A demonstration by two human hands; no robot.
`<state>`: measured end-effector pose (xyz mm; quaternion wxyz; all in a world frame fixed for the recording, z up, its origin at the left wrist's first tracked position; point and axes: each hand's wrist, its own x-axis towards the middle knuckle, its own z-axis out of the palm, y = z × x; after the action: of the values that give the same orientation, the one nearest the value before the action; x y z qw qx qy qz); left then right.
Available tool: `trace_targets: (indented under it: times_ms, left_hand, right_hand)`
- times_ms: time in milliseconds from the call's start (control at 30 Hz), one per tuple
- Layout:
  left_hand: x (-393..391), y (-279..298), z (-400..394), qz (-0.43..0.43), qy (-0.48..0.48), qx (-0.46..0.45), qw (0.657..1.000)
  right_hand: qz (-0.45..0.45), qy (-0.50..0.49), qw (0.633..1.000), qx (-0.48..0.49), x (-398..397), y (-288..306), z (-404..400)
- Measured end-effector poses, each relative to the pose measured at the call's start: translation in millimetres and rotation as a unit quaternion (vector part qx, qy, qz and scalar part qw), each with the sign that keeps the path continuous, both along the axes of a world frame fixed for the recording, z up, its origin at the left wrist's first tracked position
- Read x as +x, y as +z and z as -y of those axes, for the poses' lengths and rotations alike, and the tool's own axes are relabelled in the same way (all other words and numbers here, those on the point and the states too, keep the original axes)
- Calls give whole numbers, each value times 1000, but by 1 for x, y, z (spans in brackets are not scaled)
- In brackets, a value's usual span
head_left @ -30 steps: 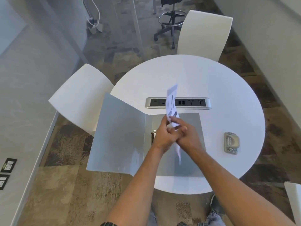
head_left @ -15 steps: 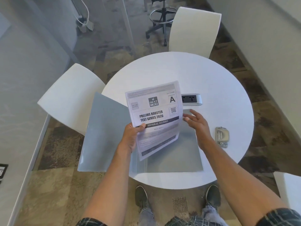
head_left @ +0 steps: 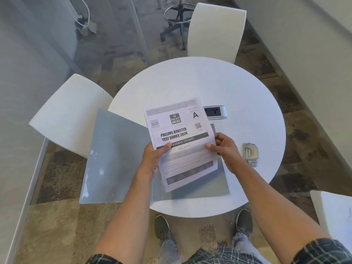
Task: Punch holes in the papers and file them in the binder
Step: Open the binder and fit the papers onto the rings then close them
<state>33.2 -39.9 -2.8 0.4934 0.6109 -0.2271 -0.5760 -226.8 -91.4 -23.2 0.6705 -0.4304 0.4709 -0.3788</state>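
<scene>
Papers (head_left: 177,128) between both hands' grip

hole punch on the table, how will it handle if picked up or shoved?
The hole punch looks like metal, compact and low, so probably stiff and heavy for its size. It lies flat on the table, with no round side showing, so it seems unlikely to roll or tip. On that smooth white top a push would likely slide it rather than topple it.

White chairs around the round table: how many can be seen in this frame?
3. One white chair stands at the table's far side, one at its left, and a white corner at the right edge looks like a third. Others may lie out of frame.
</scene>
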Motion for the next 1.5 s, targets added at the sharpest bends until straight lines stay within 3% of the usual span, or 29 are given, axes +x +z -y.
trace_targets:
  times_ms: [267, 433, 567, 700, 800, 900, 967, 1100, 1233, 1500]
  left_hand:
    - [-20, 41, -4, 63, -63, -110, 990]
    - [-17, 35, -10, 67, -78, -148, 984]
    - [-18, -1, -22, 133, -141, -82, 978]
    - [-25, -16, -24, -17, -72, 104, 992]
    - [-25, -11, -14, 73, -53, 38, 995]
    - [-24, -10, -5, 124, -53, 25, 991]
    - [-22, -17, -1, 119, -44, 40, 991]
    - [-17, -37, -5, 70, -35, 64, 995]
    - [-13, -48, -13, 36, -15, 84, 996]
    - [-5, -51, -19, 46, -12, 94, 994]
  right_hand:
    - [12, 4, 998, -66, -7, 19, 0]
    - [20, 0, 996, -91, -16, 16, -5]
    - [-46, 30, 997, -60, -23, -17, -16]
    - [-57, 31, 998, 5, -23, -24, -19]
    - [-5, -38, 992, 119, -16, -13, -8]
    - [-14, -89, 991, 100, -11, -12, -2]
    - [-25, -87, 991, 94, -9, -8, -5]
    - [-37, 18, 996, 73, -14, -23, -10]
    - [-21, -31, 993, 109, -13, -34, -15]
    - [-8, -77, 986, 147, -19, -41, -19]
